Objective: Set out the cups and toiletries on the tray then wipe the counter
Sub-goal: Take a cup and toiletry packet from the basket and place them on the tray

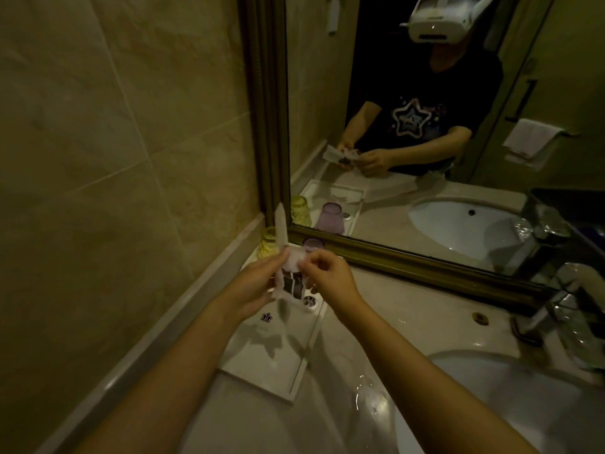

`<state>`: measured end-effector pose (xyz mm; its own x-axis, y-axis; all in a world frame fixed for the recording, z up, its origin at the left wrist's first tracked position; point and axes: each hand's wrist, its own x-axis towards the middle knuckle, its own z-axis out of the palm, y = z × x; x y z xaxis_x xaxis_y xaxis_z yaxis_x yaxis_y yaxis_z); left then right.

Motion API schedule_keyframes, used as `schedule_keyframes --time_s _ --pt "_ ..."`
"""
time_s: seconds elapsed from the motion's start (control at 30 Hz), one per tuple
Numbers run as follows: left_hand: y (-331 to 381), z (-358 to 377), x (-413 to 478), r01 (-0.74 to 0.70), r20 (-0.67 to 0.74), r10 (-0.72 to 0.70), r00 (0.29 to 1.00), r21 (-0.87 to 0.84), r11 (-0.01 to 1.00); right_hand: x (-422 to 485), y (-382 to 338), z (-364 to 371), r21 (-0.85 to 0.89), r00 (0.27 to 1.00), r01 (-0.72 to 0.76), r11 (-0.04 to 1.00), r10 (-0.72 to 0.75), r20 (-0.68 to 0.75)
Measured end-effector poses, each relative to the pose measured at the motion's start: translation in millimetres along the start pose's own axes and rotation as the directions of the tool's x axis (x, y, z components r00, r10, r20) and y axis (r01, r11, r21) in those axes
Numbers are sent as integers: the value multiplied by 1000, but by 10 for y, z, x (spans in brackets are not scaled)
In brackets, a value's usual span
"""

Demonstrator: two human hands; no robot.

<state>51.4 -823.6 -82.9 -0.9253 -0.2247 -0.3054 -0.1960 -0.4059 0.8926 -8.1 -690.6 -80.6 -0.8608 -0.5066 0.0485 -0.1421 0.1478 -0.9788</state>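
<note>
A white rectangular tray (262, 365) lies on the counter against the left wall. At its far end stand a yellow cup (266, 244) and a purple cup (312, 244), both partly hidden by my hands. Above the tray, my left hand (258, 283) and my right hand (327, 273) both grip small pale toiletry packets (289, 276), one with a dark label; a long thin packet sticks up from my left hand. A small packet with a crown mark (266, 317) lies on the tray.
A large framed mirror (425, 126) rises behind the counter. The white sink basin (507, 404) and chrome faucet (569, 309) are at right. Water droplets (370, 398) lie on the counter beside the tray. A tiled wall (114, 158) runs along the left.
</note>
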Motion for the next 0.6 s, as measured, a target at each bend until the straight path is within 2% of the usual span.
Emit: schedule_keyframes --time_s 0.07,0.17,0.27,0.47,0.6 --pt "-55 -48 -99 -7 14 6 1000 57 998 -68 -10 24 86 998 -67 994 67 4" --pt "-117 -98 -213 -2 55 -2 999 63 998 -149 32 126 115 992 -123 986 123 4" --pt "-131 -180 -278 23 5 -24 1000 138 990 -187 106 232 150 980 -189 971 197 -41" --pt "-228 -336 -324 48 -72 -36 997 176 983 -253 265 442 216 942 -290 933 318 -109" --pt "-307 -414 -340 50 -94 -28 995 240 969 -298 339 465 214 923 -341 915 369 -109"
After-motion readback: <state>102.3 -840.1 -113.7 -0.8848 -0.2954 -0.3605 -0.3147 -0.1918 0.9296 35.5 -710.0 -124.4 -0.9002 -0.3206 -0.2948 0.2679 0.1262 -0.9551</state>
